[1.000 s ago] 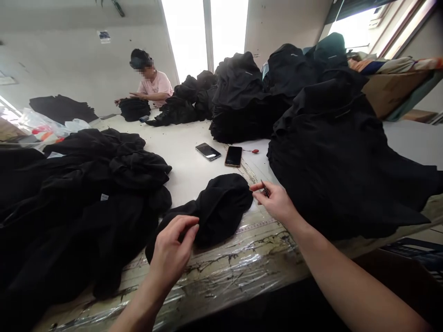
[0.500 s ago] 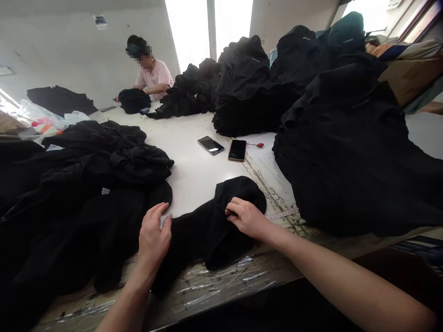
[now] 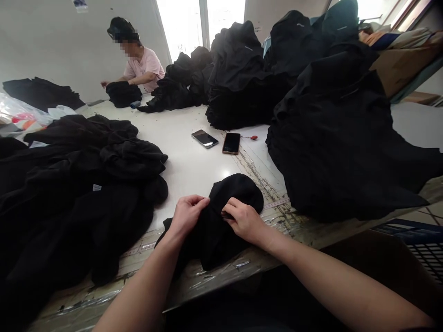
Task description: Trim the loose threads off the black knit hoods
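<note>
A black garment (image 3: 238,186) lies bunched on the table's near edge, between my two arms. My left hand (image 3: 189,213) pinches the cloth at its left side, thumb and forefinger together. On top of the same garment, my right hand (image 3: 244,220) has its fingers curled; something small and dark shows at the fingertips, too little of it to name. Left of my hands spreads a loose heap of black garments (image 3: 76,221), a small white label showing on it. Part of the worked garment is hidden beneath my left forearm.
Two phones, a silver-edged one (image 3: 205,138) and a brown-cased one (image 3: 231,143), lie mid-table. A tape measure (image 3: 277,203) runs along the right. Tall stacks of black garments (image 3: 325,152) stand right and behind. A co-worker (image 3: 147,67) handles black cloth at the far end.
My left hand has moved right from beside the heap to the garment, its spread fingers now pinched. My right hand stays on the cloth. The whole view has shifted slightly.
</note>
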The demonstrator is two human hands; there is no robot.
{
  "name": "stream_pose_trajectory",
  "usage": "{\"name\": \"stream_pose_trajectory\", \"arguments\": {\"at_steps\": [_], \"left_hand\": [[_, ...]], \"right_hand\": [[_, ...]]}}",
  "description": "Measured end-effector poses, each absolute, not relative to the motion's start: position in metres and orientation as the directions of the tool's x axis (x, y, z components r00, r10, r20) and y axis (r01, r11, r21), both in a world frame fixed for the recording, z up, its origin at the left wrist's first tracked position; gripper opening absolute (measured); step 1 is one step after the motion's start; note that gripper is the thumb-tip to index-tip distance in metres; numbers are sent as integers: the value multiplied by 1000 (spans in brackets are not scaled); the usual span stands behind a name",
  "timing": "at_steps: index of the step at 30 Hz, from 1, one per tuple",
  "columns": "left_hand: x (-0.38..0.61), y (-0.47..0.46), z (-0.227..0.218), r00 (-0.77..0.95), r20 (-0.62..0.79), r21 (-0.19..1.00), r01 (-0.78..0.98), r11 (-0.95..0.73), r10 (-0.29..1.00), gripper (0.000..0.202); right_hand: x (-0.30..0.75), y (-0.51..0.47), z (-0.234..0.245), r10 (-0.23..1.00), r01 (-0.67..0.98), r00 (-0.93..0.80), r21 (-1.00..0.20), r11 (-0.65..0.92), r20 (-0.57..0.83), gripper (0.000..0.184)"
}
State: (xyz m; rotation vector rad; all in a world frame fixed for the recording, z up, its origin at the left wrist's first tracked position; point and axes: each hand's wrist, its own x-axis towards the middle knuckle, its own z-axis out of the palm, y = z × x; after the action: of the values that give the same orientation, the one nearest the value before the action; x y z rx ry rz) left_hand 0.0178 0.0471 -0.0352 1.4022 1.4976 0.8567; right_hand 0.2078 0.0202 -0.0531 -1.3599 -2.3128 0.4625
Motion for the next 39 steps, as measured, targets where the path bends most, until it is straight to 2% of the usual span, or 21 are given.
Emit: {"name": "stream_pose_trajectory", "arguments": {"at_steps": [6,12,16,21,25,30,32,34,36,38,39], "left_hand": [[16,36,-38,-19,-262,964,51,262,965,38],[19,35,-41,-24,-298,951,-96,294,954,40],[19,31,-37,-37,-267,961,-83,263,963,38],[20,28,-33,-57,-183,982,33,185,982,33],[21,26,-36,-63,-147,985,78,151,987,32],[21,26,-36,-53,-192,978,67,195,980,34],[21,26,-35,-70,-180,980,78,185,981,35],[19,25,-33,-124,-141,982,107,155,982,34],[16,23,-32,-183,-113,978,155,143,976,34],[12,21,-33,-211,-100,969,203,144,972,34],[11,20,-34,-209,-95,966,218,141,973,34]], "right_hand": [[210,28,-42,887,747,-443,-492,447,133,10],[205,45,7,908,785,-407,-468,406,105,28],[192,56,33,869,818,-491,-313,483,57,18],[176,66,40,813,812,-580,-113,573,-42,18],[170,69,36,801,804,-595,-71,591,-64,18],[168,68,31,782,783,-622,-75,618,-48,14],[171,69,30,794,791,-608,-107,603,-22,13],[179,74,24,839,815,-541,-215,538,49,12],[196,82,13,904,794,-397,-435,426,161,9],[222,96,-6,961,671,-164,-689,275,224,8],[237,103,-17,978,577,-14,-797,176,206,12]]}}
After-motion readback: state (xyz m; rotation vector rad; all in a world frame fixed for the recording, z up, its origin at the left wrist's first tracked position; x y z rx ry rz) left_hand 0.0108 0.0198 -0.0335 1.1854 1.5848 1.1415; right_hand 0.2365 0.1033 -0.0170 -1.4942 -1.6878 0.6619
